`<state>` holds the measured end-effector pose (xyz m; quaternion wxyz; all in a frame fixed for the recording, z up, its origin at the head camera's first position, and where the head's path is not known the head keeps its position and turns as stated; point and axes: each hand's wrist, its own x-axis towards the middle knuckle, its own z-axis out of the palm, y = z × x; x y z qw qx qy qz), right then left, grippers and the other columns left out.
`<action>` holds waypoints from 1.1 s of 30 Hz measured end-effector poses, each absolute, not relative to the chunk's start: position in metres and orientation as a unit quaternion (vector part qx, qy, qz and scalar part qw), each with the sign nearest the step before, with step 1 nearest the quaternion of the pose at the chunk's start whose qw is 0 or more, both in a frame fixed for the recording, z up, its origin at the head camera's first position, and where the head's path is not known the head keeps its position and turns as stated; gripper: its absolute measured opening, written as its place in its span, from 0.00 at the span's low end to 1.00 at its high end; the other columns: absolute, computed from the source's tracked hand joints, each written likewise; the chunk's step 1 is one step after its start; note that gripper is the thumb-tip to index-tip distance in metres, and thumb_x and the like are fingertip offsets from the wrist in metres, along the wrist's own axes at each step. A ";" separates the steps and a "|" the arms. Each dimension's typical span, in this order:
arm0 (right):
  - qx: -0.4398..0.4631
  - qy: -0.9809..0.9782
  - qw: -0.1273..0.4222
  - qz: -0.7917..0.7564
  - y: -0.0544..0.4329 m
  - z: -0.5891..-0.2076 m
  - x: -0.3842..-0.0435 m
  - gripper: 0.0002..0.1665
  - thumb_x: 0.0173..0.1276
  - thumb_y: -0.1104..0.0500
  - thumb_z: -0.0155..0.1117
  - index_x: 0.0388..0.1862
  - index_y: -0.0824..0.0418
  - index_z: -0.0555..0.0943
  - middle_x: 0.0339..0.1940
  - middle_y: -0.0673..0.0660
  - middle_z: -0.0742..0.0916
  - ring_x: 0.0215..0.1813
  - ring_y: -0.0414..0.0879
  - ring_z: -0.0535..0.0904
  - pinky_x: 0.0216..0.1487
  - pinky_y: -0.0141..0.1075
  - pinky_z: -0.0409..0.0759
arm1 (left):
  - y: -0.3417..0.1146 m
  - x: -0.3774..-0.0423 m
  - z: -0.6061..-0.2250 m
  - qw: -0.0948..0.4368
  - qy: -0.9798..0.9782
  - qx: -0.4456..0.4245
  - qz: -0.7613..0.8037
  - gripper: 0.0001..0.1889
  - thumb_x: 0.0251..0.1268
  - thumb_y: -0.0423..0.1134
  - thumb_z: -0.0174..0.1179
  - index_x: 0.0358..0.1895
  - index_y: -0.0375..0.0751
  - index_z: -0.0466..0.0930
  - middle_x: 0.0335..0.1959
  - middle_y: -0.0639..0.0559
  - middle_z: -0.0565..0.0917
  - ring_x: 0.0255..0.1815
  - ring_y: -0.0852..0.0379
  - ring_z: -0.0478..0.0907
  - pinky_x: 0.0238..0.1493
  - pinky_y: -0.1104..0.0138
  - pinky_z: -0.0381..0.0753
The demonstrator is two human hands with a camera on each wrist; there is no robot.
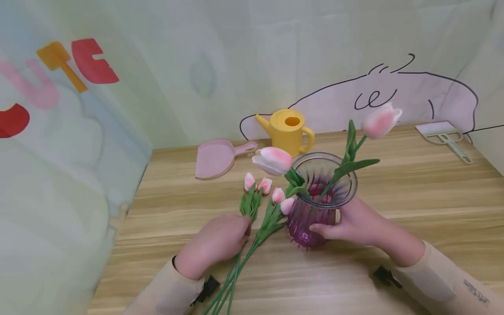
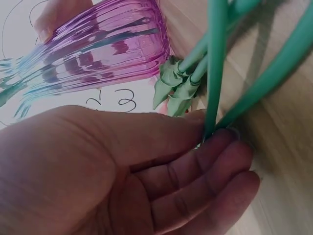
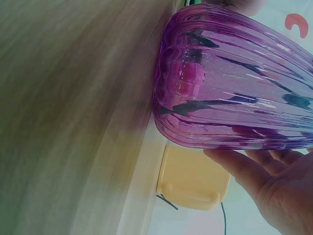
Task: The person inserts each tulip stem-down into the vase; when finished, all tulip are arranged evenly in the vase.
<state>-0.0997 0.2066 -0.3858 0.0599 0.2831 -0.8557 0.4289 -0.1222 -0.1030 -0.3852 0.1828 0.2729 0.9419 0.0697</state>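
A ribbed glass vase [image 1: 311, 223], purple toward its base, stands on the wooden table with two pink-and-white artificial tulips leaning out of its mouth. My right hand [image 1: 360, 223] grips the vase's side, thumb across its front. To the left of the vase, my left hand [image 1: 218, 238] pinches green tulip stems [image 2: 217, 73] between thumb and fingers. Those tulips' pink heads [image 1: 257, 183] lie beyond the hand. More tulips [image 1: 271, 218] lie beside it, between the left hand and the vase, their stems crossing toward the front edge.
Behind the vase stands a yellow watering can [image 1: 287, 133]. A pink dustpan [image 1: 215, 159] lies at the back left, and a small brush [image 1: 445, 135] at the back right. Printed cloth hangs behind and left of the table [image 1: 417, 192].
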 end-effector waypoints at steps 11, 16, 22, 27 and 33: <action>0.287 -0.854 0.054 0.431 0.205 -0.385 -0.100 0.47 0.51 0.60 0.85 0.68 0.56 0.69 0.59 0.49 0.83 0.61 0.46 0.80 0.63 0.49 0.81 | -0.107 -0.125 -0.382 0.160 0.943 0.273 0.099 0.02 0.63 0.35 0.64 0.35 0.47 0.80 0.27 0.57 0.79 0.27 0.59 0.75 0.33 0.61 0.78; 0.282 -0.856 0.052 0.430 0.206 -0.385 -0.100 0.47 0.52 0.60 0.85 0.68 0.55 0.69 0.59 0.49 0.83 0.62 0.46 0.80 0.64 0.50 0.80 | -0.110 -0.125 -0.378 0.135 0.939 0.283 0.144 0.10 0.61 0.32 0.62 0.45 0.44 0.81 0.25 0.56 0.78 0.25 0.59 0.73 0.30 0.62 0.77; 0.285 -0.855 0.061 0.429 0.206 -0.387 -0.100 0.48 0.51 0.60 0.85 0.68 0.55 0.68 0.58 0.49 0.83 0.61 0.46 0.81 0.64 0.50 0.81 | -0.114 -0.127 -0.377 0.128 0.941 0.270 0.158 0.10 0.63 0.30 0.60 0.47 0.43 0.79 0.23 0.58 0.75 0.22 0.60 0.71 0.25 0.65 0.73; 0.284 -0.855 0.054 0.431 0.207 -0.389 -0.100 0.47 0.52 0.59 0.85 0.68 0.54 0.68 0.58 0.49 0.84 0.61 0.45 0.81 0.64 0.50 0.81 | -0.119 -0.127 -0.375 0.115 0.943 0.264 0.168 0.09 0.62 0.31 0.62 0.42 0.46 0.76 0.21 0.59 0.74 0.20 0.62 0.68 0.22 0.68 0.69; 0.292 -0.853 0.065 0.428 0.207 -0.388 -0.101 0.47 0.51 0.59 0.85 0.68 0.54 0.69 0.59 0.49 0.83 0.61 0.46 0.81 0.64 0.50 0.80 | -0.125 -0.127 -0.363 0.070 0.941 0.278 0.181 0.11 0.56 0.29 0.61 0.40 0.47 0.74 0.18 0.60 0.71 0.17 0.64 0.65 0.19 0.70 0.66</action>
